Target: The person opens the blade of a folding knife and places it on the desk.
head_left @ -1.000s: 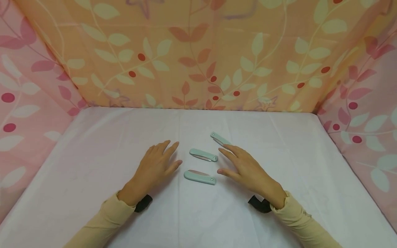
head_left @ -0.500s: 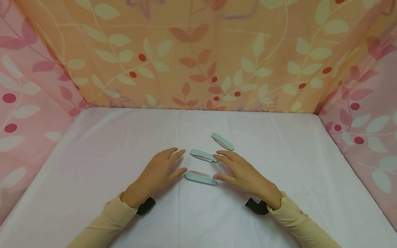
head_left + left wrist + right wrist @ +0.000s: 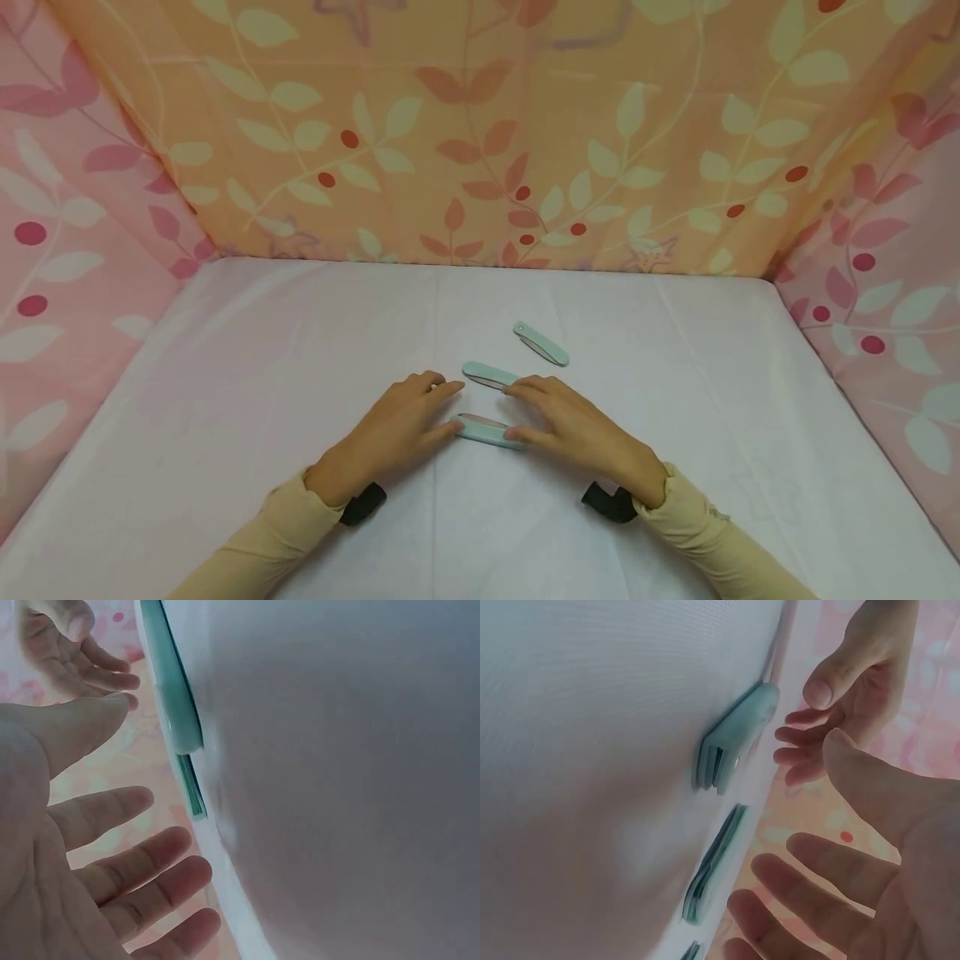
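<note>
Three folded pocket knives with mint-green handles lie on the white cloth. The nearest pocket knife [image 3: 487, 433] lies between my two hands, with both thumbs overlapping its ends in the head view. A middle pocket knife [image 3: 483, 374] is partly covered by my right fingers, while the farthest pocket knife [image 3: 542, 344] lies apart at the back. My left hand [image 3: 401, 425] has its fingers spread and holds nothing. Mirroring it, my right hand [image 3: 573, 429] also has loosely extended fingers. In the right wrist view the near knife [image 3: 739, 739] shows a gap from my right fingers.
The white cloth [image 3: 225, 400] covers the table. A yellow leaf-patterned curtain [image 3: 480, 133] closes off the back, with pink patterned curtains [image 3: 892, 275] along both sides. Black bands [image 3: 609, 502] sit under the wrists, below beige sleeves.
Both hands have moved inward and toward the person, coming closer together around the nearest pocket knife. The farthest knife, earlier partly covered by the right hand, is now fully visible.
</note>
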Demonstrator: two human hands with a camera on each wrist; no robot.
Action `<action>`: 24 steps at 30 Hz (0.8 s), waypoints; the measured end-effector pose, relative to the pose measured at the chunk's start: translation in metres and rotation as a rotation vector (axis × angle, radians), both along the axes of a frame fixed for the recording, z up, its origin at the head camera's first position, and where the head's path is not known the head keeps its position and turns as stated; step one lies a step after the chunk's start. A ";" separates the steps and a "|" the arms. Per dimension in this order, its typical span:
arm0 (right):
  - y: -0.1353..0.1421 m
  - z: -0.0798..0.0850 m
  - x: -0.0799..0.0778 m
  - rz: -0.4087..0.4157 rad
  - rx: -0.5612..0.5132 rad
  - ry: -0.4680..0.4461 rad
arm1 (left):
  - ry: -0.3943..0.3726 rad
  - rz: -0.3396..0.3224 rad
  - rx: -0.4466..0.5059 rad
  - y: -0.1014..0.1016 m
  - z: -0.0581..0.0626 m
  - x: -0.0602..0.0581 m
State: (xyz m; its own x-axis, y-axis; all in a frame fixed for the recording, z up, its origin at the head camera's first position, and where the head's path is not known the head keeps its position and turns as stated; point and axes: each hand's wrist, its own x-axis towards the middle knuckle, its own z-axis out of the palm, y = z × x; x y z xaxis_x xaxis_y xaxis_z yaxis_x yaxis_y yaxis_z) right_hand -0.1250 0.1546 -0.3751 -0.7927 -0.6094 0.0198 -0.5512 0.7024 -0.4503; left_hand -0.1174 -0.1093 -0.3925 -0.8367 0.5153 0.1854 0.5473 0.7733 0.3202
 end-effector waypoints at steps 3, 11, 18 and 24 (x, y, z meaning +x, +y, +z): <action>-0.004 -0.003 -0.001 0.035 -0.003 0.008 | -0.002 -0.009 -0.019 0.004 0.000 -0.001; -0.014 -0.011 -0.003 0.101 -0.010 0.024 | -0.048 -0.019 -0.048 0.008 -0.003 0.001; -0.015 -0.013 -0.004 0.106 -0.023 -0.037 | -0.060 -0.009 -0.042 0.008 -0.003 0.001; -0.015 -0.012 -0.005 0.108 -0.050 -0.089 | -0.100 -0.024 0.008 0.008 -0.002 -0.001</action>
State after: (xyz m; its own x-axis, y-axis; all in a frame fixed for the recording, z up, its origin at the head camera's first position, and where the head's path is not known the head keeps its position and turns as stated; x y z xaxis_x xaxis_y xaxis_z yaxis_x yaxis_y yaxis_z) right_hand -0.1298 0.1395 -0.3873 -0.7226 -0.6911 -0.0154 -0.5786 0.6170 -0.5334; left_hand -0.1187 -0.1013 -0.3945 -0.8389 0.5340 0.1058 0.5303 0.7577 0.3805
